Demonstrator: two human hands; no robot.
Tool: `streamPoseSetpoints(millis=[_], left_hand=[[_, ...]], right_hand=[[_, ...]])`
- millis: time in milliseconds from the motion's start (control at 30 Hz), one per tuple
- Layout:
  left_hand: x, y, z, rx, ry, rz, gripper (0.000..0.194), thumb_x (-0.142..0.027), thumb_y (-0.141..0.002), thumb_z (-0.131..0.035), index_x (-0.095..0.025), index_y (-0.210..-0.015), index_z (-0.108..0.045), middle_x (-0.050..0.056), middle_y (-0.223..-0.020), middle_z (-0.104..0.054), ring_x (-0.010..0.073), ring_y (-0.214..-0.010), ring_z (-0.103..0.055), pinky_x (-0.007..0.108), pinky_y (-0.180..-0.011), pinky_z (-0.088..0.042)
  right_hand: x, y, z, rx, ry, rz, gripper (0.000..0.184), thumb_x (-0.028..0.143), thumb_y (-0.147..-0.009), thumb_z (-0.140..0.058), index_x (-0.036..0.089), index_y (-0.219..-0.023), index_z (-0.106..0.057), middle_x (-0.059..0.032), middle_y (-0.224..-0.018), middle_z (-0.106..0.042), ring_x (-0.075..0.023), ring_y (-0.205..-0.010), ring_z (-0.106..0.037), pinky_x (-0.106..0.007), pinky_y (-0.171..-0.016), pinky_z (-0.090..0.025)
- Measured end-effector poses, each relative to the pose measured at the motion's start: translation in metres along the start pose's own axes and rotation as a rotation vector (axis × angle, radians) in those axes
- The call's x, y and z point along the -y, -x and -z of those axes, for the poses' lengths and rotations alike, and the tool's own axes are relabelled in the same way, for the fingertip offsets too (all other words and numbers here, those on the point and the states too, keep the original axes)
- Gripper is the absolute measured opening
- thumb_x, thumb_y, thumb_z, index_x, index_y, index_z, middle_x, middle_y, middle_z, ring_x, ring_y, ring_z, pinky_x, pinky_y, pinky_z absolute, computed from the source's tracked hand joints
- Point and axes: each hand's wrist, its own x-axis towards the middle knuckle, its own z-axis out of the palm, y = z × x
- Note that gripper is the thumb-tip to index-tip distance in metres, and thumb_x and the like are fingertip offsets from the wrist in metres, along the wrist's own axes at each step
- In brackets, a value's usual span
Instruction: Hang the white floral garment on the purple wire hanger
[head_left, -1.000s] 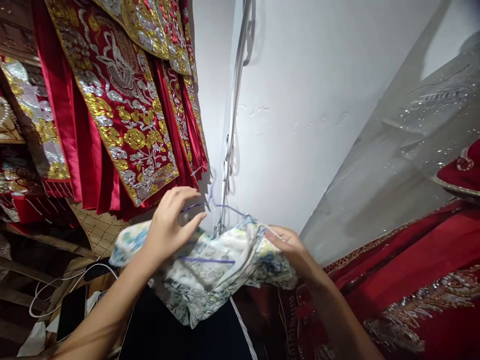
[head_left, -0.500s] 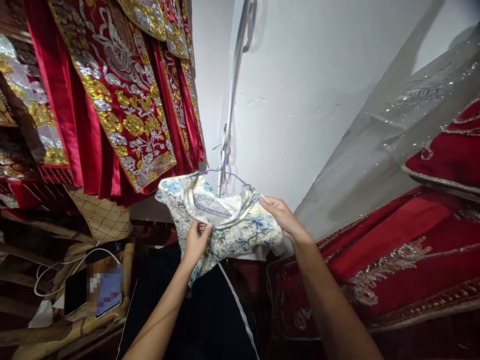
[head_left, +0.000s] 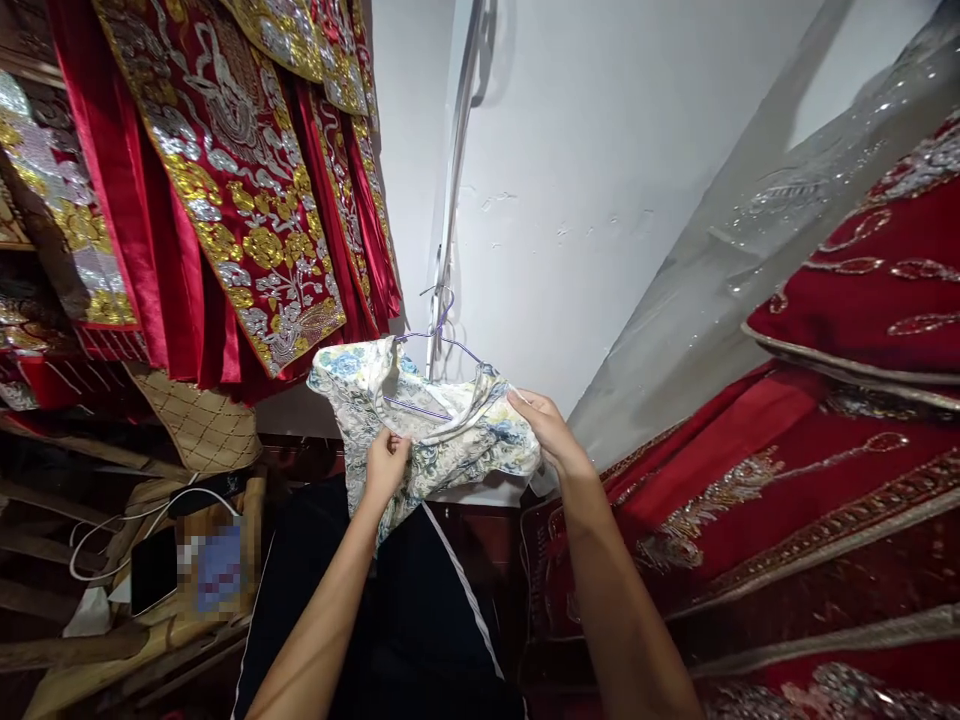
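The floral top (head_left: 442,463) is cream with blue blooms and greyish scrolls.

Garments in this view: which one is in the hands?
The pale blue-flowered top on the purple hanger; the glittering embroidered red garments are not held.

- Plain white painted wall (head_left: 570,130): brightest area, cool light.
- Slim pale metal rail (head_left: 455,160): shadow on its right.
- Red satin garment with gold and silver sequins (head_left: 262,245): bright glints.
- Blue-flowered white cloth top (head_left: 457,462): softly lit, reasonably sharp.
- Dark navy cloth trousers (head_left: 420,620): detail lost in dimness.
- Blue rectangular object (head_left: 217,572): blocky pixelation.
- Wide-angle stretching toward the edges.
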Motion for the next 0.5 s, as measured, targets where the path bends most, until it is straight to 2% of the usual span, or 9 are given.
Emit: streamPoseSetpoints(millis=[33, 67, 167, 233, 267, 300, 333, 400, 500], left_hand=[[0.001, 0.000, 0.000, 0.007, 0.006, 0.008, 0.025, -0.037, -0.078, -0.063, -0.021, -0.071, -0.046, -0.002, -0.065, -0.051, 0.0146, -0.061, -0.050, 0.025, -0.060, -0.038], [0.001, 0.003, 0.001, 0.019, 0.015, 0.013, 0.023, -0.035, -0.077, -0.063, -0.021, -0.071, -0.046, -0.003, -0.063, -0.049, 0.0137, -0.059, -0.048, 0.024, -0.059, -0.037], [0.002, 0.022, 0.005, 0.070, 0.048, 0.012, 0.024, -0.032, -0.075, -0.064, -0.021, -0.068, -0.043, -0.007, -0.058, -0.040, 0.0106, -0.054, -0.040, 0.022, -0.055, -0.032], [0.002, 0.038, 0.008, 0.089, 0.072, 0.015, 0.028, -0.032, -0.076, -0.064, -0.022, -0.066, -0.040, -0.008, -0.056, -0.034, 0.0095, -0.052, -0.036, 0.021, -0.053, -0.029], [0.001, 0.044, 0.011, 0.093, 0.084, 0.020, 0.029, -0.032, -0.076, -0.063, -0.022, -0.066, -0.039, -0.008, -0.055, -0.032, 0.0091, -0.051, -0.034, 0.021, -0.052, -0.027], [0.000, 0.050, 0.013, 0.096, 0.096, 0.025, 0.029, -0.031, -0.077, -0.063, -0.022, -0.066, -0.038, -0.009, -0.055, -0.031, 0.0088, -0.050, -0.033, 0.021, -0.052, -0.027], [-0.002, 0.054, 0.014, 0.103, 0.108, 0.029, 0.029, -0.030, -0.076, -0.064, -0.022, -0.066, -0.038, -0.009, -0.054, -0.032, 0.0086, -0.050, -0.034, 0.020, -0.052, -0.027], [-0.009, 0.058, 0.017, 0.133, 0.129, 0.030, 0.029, -0.028, -0.074, -0.066, -0.021, -0.065, -0.039, -0.008, -0.055, -0.036, 0.0083, -0.050, -0.036, 0.020, -0.052, -0.028], [-0.020, 0.061, 0.020, 0.198, 0.156, 0.026, 0.025, -0.025, -0.073, -0.067, -0.020, -0.067, -0.044, -0.007, -0.057, -0.045, 0.0089, -0.053, -0.044, 0.020, -0.055, -0.035]], right_hand=[[-0.001, -0.001, 0.002, -0.018, 0.024, 0.003, 0.049, 0.056, -0.077, -0.074, 0.017, -0.107, -0.074, -0.0092, -0.094, -0.076, -0.0306, -0.097, -0.069, -0.038, -0.080, -0.054], [-0.003, -0.002, 0.003, -0.090, 0.057, 0.017, 0.048, 0.055, -0.077, -0.074, 0.017, -0.105, -0.074, -0.0094, -0.094, -0.075, -0.0308, -0.098, -0.068, -0.039, -0.081, -0.054], [-0.027, 0.005, -0.003, -0.511, 0.164, 0.100, 0.052, 0.053, -0.074, -0.074, 0.015, -0.109, -0.068, -0.0134, -0.106, -0.071, -0.0324, -0.108, -0.063, -0.042, -0.090, -0.050], [-0.054, 0.022, -0.018, -0.767, 0.209, 0.152, 0.061, 0.051, -0.076, -0.071, 0.013, -0.122, -0.058, -0.0174, -0.124, -0.063, -0.0330, -0.122, -0.053, -0.044, -0.099, -0.044], [-0.069, 0.034, -0.030, -0.829, 0.220, 0.163, 0.063, 0.050, -0.079, -0.069, 0.014, -0.128, -0.052, -0.0182, -0.132, -0.057, -0.0323, -0.127, -0.048, -0.045, -0.103, -0.040], [-0.084, 0.047, -0.043, -0.891, 0.249, 0.172, 0.058, 0.050, -0.083, -0.063, 0.016, -0.128, -0.051, -0.0175, -0.132, -0.056, -0.0310, -0.126, -0.048, -0.044, -0.102, -0.040], [-0.098, 0.059, -0.058, -0.813, 0.269, 0.133, 0.048, 0.051, -0.088, -0.055, 0.018, -0.124, -0.053, -0.0160, -0.128, -0.058, -0.0290, -0.121, -0.051, -0.044, -0.100, -0.041], [-0.120, 0.081, -0.087, -0.608, 0.261, 0.085, 0.035, 0.051, -0.085, -0.060, 0.019, -0.100, -0.062, -0.0109, -0.101, -0.067, -0.0263, -0.096, -0.062, -0.040, -0.088, -0.048], [-0.137, 0.093, -0.121, -0.142, 0.216, 0.016, 0.027, 0.047, -0.082, -0.067, 0.020, -0.080, -0.064, -0.0035, -0.079, -0.067, -0.0213, -0.076, -0.063, -0.033, -0.075, -0.051]])
